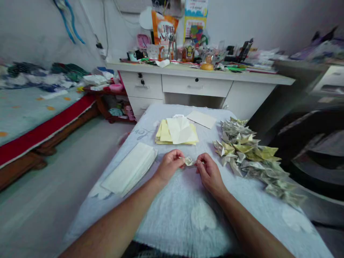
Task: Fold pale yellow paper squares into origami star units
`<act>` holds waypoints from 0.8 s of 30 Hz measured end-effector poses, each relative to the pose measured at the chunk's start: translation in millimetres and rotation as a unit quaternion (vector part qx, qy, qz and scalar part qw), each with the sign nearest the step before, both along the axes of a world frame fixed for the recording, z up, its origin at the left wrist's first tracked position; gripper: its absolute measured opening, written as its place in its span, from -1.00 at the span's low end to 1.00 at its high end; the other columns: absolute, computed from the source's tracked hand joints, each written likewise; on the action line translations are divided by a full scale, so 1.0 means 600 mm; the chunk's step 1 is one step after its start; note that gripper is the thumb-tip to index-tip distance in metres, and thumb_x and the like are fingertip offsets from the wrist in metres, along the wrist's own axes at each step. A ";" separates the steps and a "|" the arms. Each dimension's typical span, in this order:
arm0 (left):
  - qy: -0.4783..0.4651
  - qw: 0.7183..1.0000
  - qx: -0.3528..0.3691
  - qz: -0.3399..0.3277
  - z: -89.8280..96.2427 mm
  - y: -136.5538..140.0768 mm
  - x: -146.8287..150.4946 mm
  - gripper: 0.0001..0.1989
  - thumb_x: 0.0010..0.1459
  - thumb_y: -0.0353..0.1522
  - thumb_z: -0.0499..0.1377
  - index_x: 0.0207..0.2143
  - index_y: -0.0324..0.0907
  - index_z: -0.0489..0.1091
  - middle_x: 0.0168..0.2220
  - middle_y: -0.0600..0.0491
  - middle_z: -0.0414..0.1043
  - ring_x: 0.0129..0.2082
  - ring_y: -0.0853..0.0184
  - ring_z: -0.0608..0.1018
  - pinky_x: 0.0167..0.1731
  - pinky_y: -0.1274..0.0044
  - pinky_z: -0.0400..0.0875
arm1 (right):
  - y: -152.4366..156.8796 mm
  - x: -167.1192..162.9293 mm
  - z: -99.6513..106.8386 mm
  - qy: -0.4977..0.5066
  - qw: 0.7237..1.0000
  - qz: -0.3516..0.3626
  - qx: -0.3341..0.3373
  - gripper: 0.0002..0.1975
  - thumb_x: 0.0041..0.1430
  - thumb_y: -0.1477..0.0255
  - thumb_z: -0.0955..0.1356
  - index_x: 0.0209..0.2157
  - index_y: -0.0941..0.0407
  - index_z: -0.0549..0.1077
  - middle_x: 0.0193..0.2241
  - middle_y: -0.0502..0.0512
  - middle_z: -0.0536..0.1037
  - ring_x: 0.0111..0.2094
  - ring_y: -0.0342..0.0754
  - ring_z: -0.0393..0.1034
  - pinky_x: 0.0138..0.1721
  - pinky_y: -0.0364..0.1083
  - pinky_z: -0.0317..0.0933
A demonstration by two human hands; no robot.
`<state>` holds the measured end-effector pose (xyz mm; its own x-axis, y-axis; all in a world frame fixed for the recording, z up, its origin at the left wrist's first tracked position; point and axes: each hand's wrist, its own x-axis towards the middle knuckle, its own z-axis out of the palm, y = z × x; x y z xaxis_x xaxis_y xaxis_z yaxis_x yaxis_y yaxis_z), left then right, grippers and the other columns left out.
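Observation:
A small folded paper piece (189,161) is stretched between my two hands above the cloth-covered table. My left hand (170,164) pinches its left end between thumb and fingers. At the other end, my right hand (209,172) grips the paper with thumb and fingertips. Just beyond them lies a stack of yellow paper sheets (162,134) with a creased cream sheet (178,130) on top. Many folded paper pieces (249,154), grey and yellowish, are heaped to the right of my right hand. A thick pile of white paper (130,168) rests left of my left hand.
A flat cream card (202,119) lies at the table's far side. Behind stands a white desk (197,86) crowded with bottles and packets. A bed (40,118) is on the left, a front-loading washing machine (317,139) on the right. The table's cloth (172,218) has pale heart shapes.

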<state>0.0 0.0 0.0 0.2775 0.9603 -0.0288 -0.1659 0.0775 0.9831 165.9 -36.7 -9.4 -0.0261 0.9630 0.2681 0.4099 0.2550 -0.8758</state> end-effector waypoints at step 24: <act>0.012 1.000 0.016 -0.006 -0.007 0.003 -0.003 -0.92 0.00 -0.39 0.16 -0.48 -0.22 0.32 -0.60 0.14 0.33 -0.55 0.44 0.38 -0.45 0.58 0.25 | -0.003 -0.001 0.012 -0.080 0.990 0.051 0.106 -0.87 0.13 0.61 0.23 -0.36 0.09 0.32 -0.37 0.03 0.32 -0.34 -0.11 0.25 -0.34 -0.13 0.16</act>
<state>-1.7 2.0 -4.4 0.2883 0.9575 -0.0042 -0.1416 0.0469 0.9888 165.1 -38.5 -2.5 -0.1791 0.8756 0.4486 0.5007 0.4736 -0.7246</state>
